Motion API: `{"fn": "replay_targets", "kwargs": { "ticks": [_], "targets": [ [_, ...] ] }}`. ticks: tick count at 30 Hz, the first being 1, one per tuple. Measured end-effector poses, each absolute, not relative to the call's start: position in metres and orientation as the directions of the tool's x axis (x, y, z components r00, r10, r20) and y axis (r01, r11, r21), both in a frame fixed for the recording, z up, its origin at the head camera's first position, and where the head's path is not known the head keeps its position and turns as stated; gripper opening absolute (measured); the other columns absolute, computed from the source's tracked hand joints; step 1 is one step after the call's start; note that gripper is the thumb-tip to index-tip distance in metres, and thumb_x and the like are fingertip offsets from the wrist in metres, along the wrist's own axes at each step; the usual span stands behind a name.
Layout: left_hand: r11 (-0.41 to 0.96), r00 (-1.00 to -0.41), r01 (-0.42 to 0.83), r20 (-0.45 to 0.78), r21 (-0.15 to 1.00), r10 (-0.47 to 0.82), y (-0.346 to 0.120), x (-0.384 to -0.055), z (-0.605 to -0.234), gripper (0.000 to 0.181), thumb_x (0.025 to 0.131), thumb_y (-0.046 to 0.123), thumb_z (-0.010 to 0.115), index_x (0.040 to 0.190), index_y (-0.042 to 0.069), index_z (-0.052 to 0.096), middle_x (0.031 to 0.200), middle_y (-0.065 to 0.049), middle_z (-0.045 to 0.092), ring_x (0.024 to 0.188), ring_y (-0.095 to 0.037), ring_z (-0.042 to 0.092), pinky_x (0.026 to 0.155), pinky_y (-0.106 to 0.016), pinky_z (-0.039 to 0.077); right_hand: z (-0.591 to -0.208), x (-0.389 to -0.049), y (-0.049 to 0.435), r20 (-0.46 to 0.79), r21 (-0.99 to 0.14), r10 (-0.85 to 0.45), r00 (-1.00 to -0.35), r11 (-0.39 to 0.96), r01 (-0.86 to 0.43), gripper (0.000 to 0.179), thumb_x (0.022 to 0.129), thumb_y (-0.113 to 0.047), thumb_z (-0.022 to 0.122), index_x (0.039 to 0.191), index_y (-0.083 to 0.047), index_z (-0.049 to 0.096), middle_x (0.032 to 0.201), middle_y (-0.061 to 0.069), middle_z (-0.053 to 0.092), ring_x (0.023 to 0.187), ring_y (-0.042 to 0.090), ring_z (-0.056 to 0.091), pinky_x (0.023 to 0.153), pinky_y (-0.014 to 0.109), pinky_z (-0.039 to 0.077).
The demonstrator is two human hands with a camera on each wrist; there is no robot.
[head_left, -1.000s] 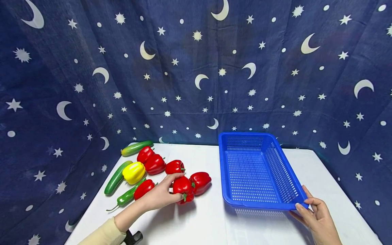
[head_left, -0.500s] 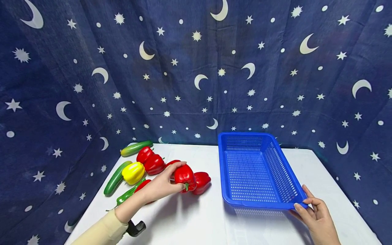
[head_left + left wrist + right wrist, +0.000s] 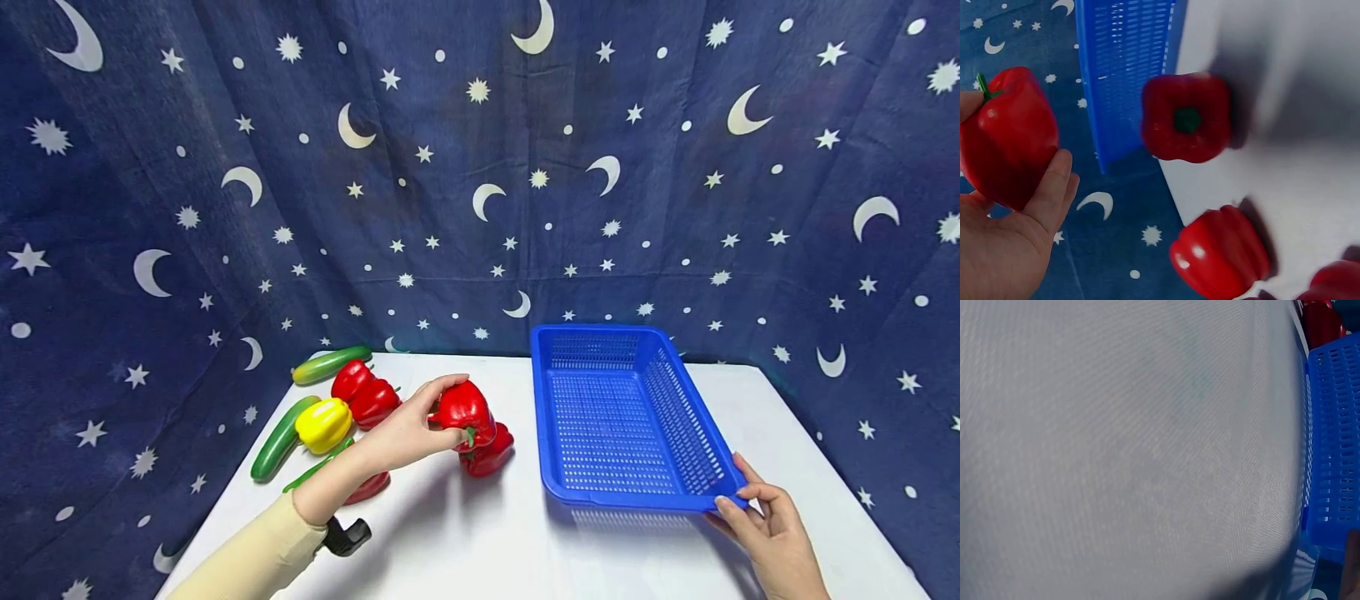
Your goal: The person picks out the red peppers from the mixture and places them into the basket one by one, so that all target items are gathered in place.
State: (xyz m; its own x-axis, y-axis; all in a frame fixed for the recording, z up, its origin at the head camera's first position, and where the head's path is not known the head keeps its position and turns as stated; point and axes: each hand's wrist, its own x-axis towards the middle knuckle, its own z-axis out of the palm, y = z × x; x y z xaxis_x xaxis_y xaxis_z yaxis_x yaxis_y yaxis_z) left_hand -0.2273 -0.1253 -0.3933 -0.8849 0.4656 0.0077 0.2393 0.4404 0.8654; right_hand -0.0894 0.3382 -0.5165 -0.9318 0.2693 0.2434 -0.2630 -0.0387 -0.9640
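Fingers of the left hand [image 3: 408,433] are gripping a red pepper [image 3: 465,410] off the table [image 3: 480,542]. Bare tabletop is lying between it and the blue basket [image 3: 626,412], whose near corner the right hand [image 3: 768,533] is pinching.

A yellow pepper [image 3: 323,423] lies between two cucumbers [image 3: 278,436] on the table [image 3: 480,542].

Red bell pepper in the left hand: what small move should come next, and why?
Probably carry the red bell pepper rightward over the blue perforated plastic basket: the left hand grips it clear of the white table, and the right hand holds the basket's near corner.
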Motion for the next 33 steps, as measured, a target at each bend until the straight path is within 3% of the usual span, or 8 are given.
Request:
{"fn": "replay_targets", "kwargs": {
  "ticks": [7, 14, 17, 25, 29, 33],
  "targets": [
    [0.415, -0.865, 0.258, 0.017, 0.872, 0.502, -0.108, -0.238, -0.380, 0.077, 0.085, 0.033, 0.080, 0.152, 0.036, 0.042, 0.139, -0.004, 0.048, 0.113, -0.028, 0.060, 0.080, -0.039, 0.060, -0.518, -0.089, 0.340, 0.291, -0.941, 0.238, -0.927, -0.103, -0.322, 0.024, 0.100, 0.010, 0.055, 0.118, 0.000, 0.043, 0.165, 0.005, 0.026, 0.116, -0.004, 0.058, 0.081, 0.028, 0.059],
    [0.326, -0.827, 0.306, 0.080, 0.895, 0.556, -0.086, -0.254, -0.374, 0.075, 0.088, 0.030, 0.079, 0.154, 0.034, 0.043, 0.147, -0.006, 0.042, 0.125, -0.027, 0.059, 0.091, -0.038, 0.057, -0.519, -0.089, 0.340, 0.302, -0.941, 0.220, -0.928, -0.085, -0.326, 0.024, 0.101, 0.009, 0.054, 0.119, 0.000, 0.041, 0.167, 0.004, 0.023, 0.118, -0.006, 0.056, 0.082, 0.028, 0.059],
    [0.294, -0.819, 0.303, 0.089, 0.907, 0.567, -0.077, -0.260, -0.370, 0.075, 0.088, 0.029, 0.080, 0.153, 0.036, 0.043, 0.147, -0.004, 0.041, 0.124, -0.026, 0.059, 0.090, -0.037, 0.058, -0.519, -0.088, 0.340, 0.308, -0.941, 0.214, -0.927, -0.075, -0.330, 0.024, 0.102, 0.008, 0.054, 0.119, -0.001, 0.041, 0.166, 0.002, 0.025, 0.118, -0.005, 0.057, 0.081, 0.027, 0.059],
    [0.033, -0.798, 0.098, 0.059, 0.995, 0.600, -0.049, -0.281, -0.360, 0.077, 0.086, 0.009, 0.079, 0.152, 0.022, 0.039, 0.140, -0.017, 0.048, 0.123, -0.035, 0.057, 0.085, -0.051, 0.059, -0.520, -0.088, 0.340, 0.335, -0.929, 0.191, -0.923, -0.098, -0.357, 0.023, 0.102, 0.011, 0.051, 0.118, -0.001, 0.041, 0.163, 0.001, 0.028, 0.118, 0.001, 0.060, 0.081, 0.031, 0.060],
    [0.022, -0.811, 0.080, 0.052, 0.997, 0.582, -0.037, -0.292, -0.357, 0.077, 0.086, 0.005, 0.076, 0.152, 0.020, 0.040, 0.142, -0.015, 0.045, 0.122, -0.035, 0.058, 0.084, -0.048, 0.060, -0.519, -0.088, 0.340, 0.302, -0.943, 0.206, -0.931, -0.077, -0.323, 0.023, 0.103, 0.007, 0.052, 0.119, -0.001, 0.039, 0.168, 0.005, 0.020, 0.117, -0.002, 0.059, 0.081, 0.029, 0.060],
    [0.071, -0.801, 0.148, 0.077, 0.986, 0.594, -0.024, -0.300, -0.351, 0.077, 0.086, 0.006, 0.075, 0.153, 0.022, 0.040, 0.143, -0.013, 0.045, 0.122, -0.033, 0.058, 0.085, -0.044, 0.060, -0.519, -0.088, 0.339, 0.273, -0.955, 0.223, -0.936, -0.052, -0.291, 0.024, 0.103, 0.005, 0.053, 0.120, 0.000, 0.037, 0.169, 0.008, 0.016, 0.116, -0.004, 0.059, 0.081, 0.028, 0.060]
  ]
}}
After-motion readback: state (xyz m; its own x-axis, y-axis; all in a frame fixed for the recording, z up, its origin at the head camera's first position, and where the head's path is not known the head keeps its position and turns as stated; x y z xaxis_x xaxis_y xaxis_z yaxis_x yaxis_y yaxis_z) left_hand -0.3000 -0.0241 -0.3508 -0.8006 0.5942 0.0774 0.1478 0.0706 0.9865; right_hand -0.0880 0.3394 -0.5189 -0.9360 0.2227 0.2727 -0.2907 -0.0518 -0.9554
